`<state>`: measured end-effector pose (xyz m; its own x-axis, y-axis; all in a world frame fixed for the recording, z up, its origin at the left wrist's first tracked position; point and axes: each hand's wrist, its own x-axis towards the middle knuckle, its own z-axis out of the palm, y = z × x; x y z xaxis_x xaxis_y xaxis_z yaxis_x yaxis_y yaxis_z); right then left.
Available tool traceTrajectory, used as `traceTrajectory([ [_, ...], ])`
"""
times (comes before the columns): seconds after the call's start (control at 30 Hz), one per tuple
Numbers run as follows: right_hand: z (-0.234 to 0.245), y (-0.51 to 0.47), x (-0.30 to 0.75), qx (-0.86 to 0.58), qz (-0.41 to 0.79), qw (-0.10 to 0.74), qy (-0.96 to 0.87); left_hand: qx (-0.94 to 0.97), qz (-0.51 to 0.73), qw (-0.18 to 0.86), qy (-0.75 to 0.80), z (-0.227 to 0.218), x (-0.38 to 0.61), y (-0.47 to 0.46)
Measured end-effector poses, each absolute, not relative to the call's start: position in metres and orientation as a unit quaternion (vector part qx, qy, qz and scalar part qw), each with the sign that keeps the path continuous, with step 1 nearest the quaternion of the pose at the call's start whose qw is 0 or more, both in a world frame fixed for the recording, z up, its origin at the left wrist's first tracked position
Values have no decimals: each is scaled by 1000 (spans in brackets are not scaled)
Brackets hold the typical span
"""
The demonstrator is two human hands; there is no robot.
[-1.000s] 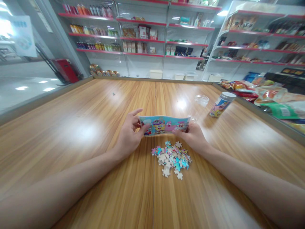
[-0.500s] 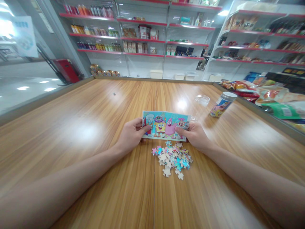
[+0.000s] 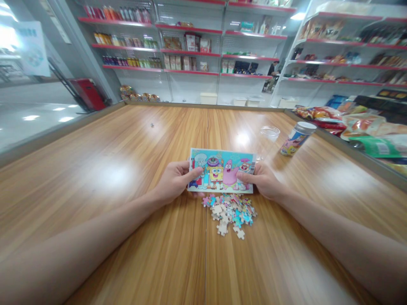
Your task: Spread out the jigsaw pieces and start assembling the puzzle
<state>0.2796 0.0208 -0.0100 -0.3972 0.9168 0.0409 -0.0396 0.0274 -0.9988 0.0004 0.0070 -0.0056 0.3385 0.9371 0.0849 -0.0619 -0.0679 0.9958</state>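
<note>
The picture card (image 3: 221,173) was in our two hands, held up in front of us over the middle of the table. Around us, the largest thing was the wall shelving (image 3: 187,72), its red-edged boards lined with bottles, boxes and packets. Next in size came the wood-grained table (image 3: 165,262), with a seam running away from us down its middle. Beyond its far left corner we saw a red cart (image 3: 87,94), and along its right edge lay a heap of bagged goods (image 3: 362,123).

Our left hand (image 3: 174,180) had the card clamped at its left end, the thumb flat on the printed face and the fingers behind. Our right hand (image 3: 267,180) gripped the other end the same way, its thumb pressed just below the barcode. The card faced us, tilted, showing cartoon figures on a blue ground.

Off to our right stood a printed canister (image 3: 294,142) with a pale lid. Just nearer to us than the card we had a loose pile of puzzle pieces (image 3: 237,216), some coloured, some pale side up; the card hid its far edge. A clear round lid (image 3: 270,133) lay near the canister, and smallest was a tiny object (image 3: 151,125) far to the left, too small to make out.
</note>
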Motion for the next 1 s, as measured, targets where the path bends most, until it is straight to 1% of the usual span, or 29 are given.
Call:
traceTrajectory([
  [0.1,-10,20,279,-359,594,402,-597,586,430,587,356,-4,1,6],
  [0.43,-8,20,277,-363,573,434,-593,597,402,592,363,-8,-1,10],
  [1.0,-10,20,276,-359,562,435,-605,582,415,590,377,-9,-2,10],
])
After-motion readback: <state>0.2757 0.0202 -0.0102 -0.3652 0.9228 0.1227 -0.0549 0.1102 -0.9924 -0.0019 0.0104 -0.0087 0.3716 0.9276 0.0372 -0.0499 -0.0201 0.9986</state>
